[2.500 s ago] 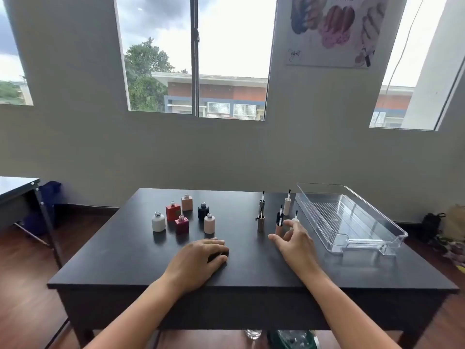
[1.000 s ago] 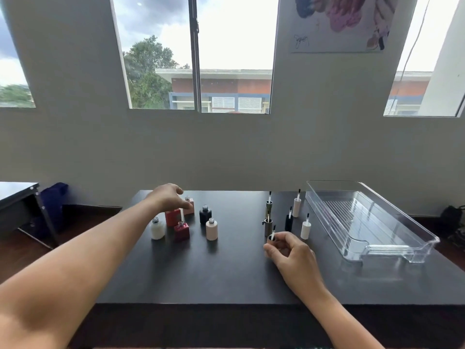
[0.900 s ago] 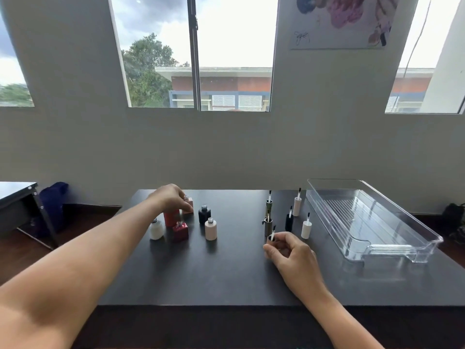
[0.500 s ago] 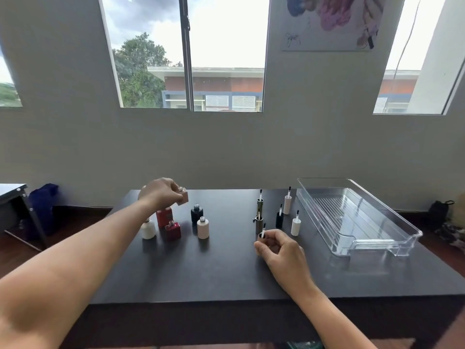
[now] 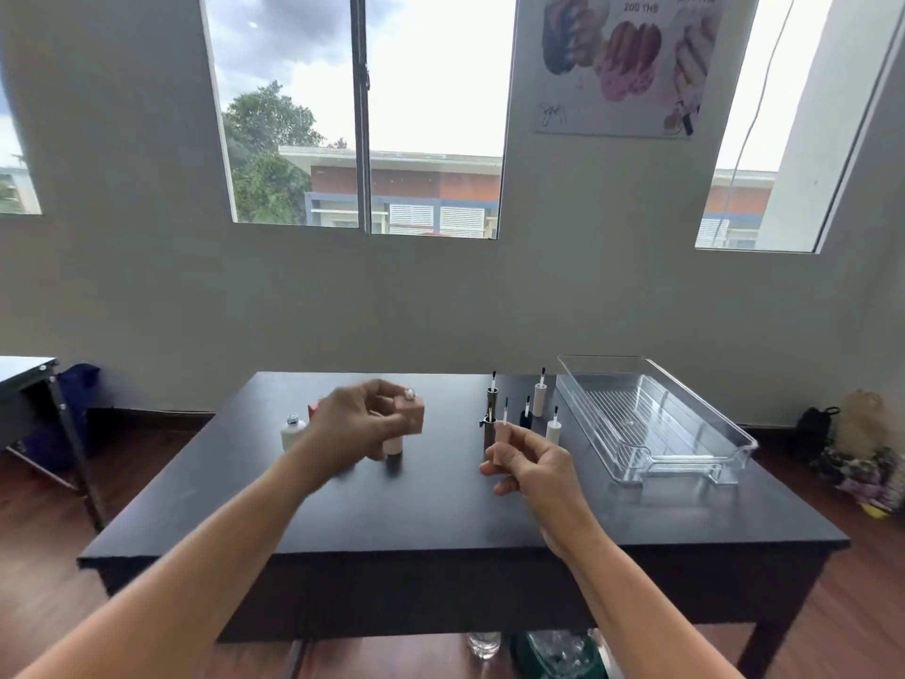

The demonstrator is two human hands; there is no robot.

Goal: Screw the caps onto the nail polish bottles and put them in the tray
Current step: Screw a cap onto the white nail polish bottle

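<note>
so the left hand (image 5: 365,423) was clamped on the peach square bottle (image 5: 410,418), lifted off the worktop (image 5: 416,512) with its open neck pointing up. the right hand (image 5: 531,465) was pinched shut on a peach cap (image 5: 500,445), brush sticking straight up, so it was upside down for screwing. the clear tray (image 5: 734,441) sat empty, and taking it as the landmark: the spare caps stood just left of it, the held bottle well left of it, and a white bottle (image 5: 293,430) furthest left.

my guess at doing this bit well: flip the cap so the brush points down, keep the bottle upright and steady, feed the brush into the neck first, then twist gently till it seats. forcing it crooked would probably cross-thread it. the bottle was a bit blurred, so thread detail was impossible to tell.
</note>
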